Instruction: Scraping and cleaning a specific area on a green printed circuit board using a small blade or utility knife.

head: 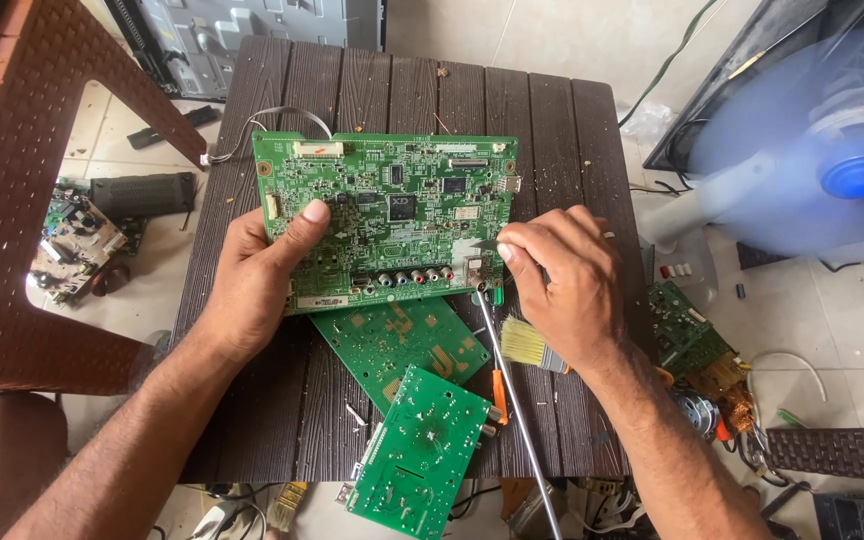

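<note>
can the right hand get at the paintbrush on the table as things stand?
Probably yes. The brush lies on the table right beneath the right hand, bristles uncovered. But that hand is busy at the large green board, so it must let go first.

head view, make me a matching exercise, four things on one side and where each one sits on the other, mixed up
Things:
1. large green circuit board
2. small green circuit board
3. brush
4. blue fan

Places:
A. at the near edge of the dark slatted table, jutting over it
B. off the table, at the far right
C. under the right hand, bristles showing beside the wrist
D. held at its left edge by the left hand, thumb on top

Pairs: 1-D, 2-A, 3-C, 4-B
</note>
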